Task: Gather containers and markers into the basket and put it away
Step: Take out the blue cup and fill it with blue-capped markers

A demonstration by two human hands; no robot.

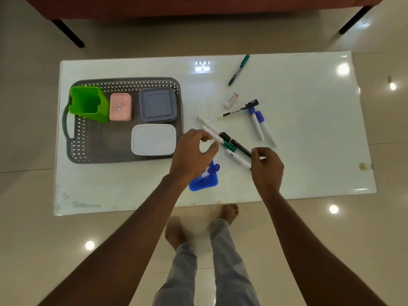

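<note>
A grey basket (77, 138) sits on the left of the white table and holds a green cup (88, 104), a pink box (120, 107), a grey-blue lidded container (157, 104) and a white lidded container (153, 140). A blue container (204, 181) with a blue-capped marker (213, 169) in it stands near the front edge, partly under my left hand (194, 153). That hand pinches the white end of a green-capped marker (229, 146). My right hand (267, 166) pinches the near end of a white marker (238, 160), beside a dark pen (240, 147).
Loose on the table's right half lie a black-capped marker (213, 128), another black-capped marker (240, 109), two blue-capped markers (260, 127), a green pen (238, 70) and a small eraser-like block (231, 99). A red sofa (198, 7) stands beyond the table. My feet are below its front edge.
</note>
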